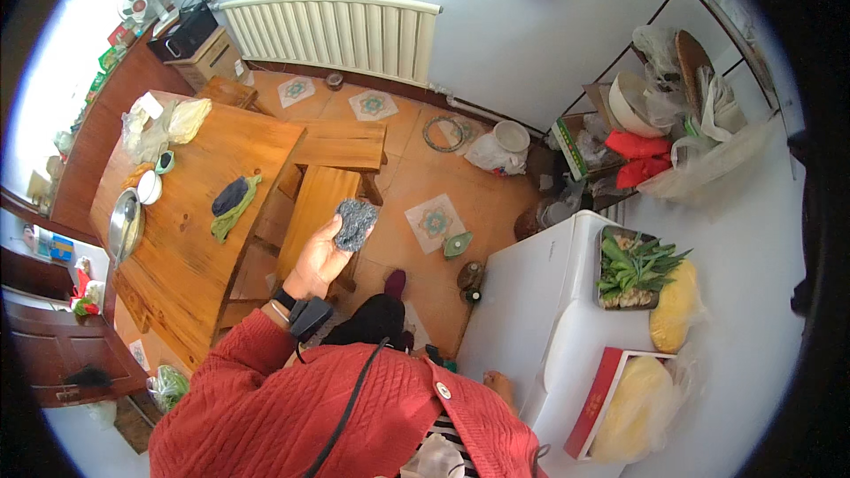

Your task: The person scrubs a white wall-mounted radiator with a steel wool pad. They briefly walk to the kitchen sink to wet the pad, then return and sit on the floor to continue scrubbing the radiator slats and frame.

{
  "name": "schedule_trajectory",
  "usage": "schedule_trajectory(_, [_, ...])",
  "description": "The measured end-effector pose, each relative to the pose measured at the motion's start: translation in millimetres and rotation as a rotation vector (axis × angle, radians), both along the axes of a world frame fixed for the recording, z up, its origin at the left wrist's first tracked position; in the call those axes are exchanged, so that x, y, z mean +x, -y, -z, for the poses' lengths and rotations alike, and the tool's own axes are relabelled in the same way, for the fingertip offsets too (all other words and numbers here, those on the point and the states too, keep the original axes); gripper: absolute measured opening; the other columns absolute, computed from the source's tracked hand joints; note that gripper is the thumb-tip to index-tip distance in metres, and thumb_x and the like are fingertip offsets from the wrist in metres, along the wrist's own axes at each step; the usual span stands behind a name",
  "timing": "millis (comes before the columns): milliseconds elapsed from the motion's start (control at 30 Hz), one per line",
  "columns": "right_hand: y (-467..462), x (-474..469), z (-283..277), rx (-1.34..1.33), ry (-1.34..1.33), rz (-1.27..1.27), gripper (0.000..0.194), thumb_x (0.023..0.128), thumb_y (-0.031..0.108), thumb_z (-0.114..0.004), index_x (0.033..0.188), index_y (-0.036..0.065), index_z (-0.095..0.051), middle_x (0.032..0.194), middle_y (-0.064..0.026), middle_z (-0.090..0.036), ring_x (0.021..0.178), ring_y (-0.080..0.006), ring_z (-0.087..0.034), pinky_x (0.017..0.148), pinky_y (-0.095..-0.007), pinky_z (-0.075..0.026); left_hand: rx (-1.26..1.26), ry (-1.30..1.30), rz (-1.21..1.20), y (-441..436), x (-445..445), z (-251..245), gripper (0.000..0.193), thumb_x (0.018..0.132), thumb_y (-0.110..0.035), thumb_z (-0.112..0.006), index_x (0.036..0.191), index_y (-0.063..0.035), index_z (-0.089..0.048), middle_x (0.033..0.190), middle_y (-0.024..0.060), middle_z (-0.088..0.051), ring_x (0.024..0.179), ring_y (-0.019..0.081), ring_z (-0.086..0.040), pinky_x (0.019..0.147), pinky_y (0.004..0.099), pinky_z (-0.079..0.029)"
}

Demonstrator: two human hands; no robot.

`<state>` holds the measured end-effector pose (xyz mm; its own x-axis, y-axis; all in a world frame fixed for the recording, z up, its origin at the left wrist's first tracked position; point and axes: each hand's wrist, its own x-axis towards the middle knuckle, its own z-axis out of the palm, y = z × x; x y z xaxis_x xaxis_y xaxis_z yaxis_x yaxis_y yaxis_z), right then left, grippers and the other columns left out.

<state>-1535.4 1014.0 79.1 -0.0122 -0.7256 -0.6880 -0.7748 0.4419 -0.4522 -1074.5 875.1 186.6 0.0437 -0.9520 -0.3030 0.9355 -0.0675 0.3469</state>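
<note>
My left hand (323, 259) is raised in front of me, holding a dark grey scouring pad (356, 224) that looks like steel wool. A black band, a bracelet and a black device sit on that wrist. My right hand (498, 385) hangs low beside the white chest freezer (524, 285); only a small part of it shows, and its fingers cannot be made out. On the wooden table (192, 192), to the left, lie a dark cloth (230, 196) and a green cloth (236, 218). A metal bowl (126, 229) and a white bowl (149, 187) stand near the table's far left edge.
Wooden benches (319, 202) stand beside the table. A potted green plant (631, 265) and an open box (597, 405) with a yellow bagged item rest on the freezer. Bottles (471, 279) and a green dish (457, 245) are on the tiled floor. A cluttered rack (637, 126) stands at right.
</note>
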Motion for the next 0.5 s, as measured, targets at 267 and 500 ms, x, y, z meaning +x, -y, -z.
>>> schedule_trajectory(267, [83.4, 9.8, 41.3, -0.13, -0.055, -0.263, 0.029, 0.096, 0.024, -0.056, 0.104, 0.0, -0.069, 0.088, -0.0185, -0.072, 0.08, -0.0341, -0.071, 0.071, -0.044, -0.055, -0.038, -0.037, -0.009, 129.2, 27.0, 11.1, 0.044, 0.103, -0.014, -0.05, 0.14, 0.0077, -0.04, 0.143, 0.0242, -0.048, 0.13, 0.0365, -0.05, 0.113, 0.0465, -0.043])
schedule_trajectory(500, [254.5, 81.1, 32.1, -0.132, 0.105, -0.164, 0.027, 0.096, 0.022, -0.057, 0.107, -0.001, -0.068, 0.085, -0.0193, -0.071, 0.073, -0.0304, -0.071, 0.065, -0.0409, -0.055, 0.058, 0.067, -0.144, 219.5, 108.1, 8.6, 0.044, 0.103, -0.013, -0.05, 0.14, 0.0084, -0.04, 0.142, 0.0239, -0.049, 0.13, 0.0367, -0.051, 0.114, 0.0466, -0.042])
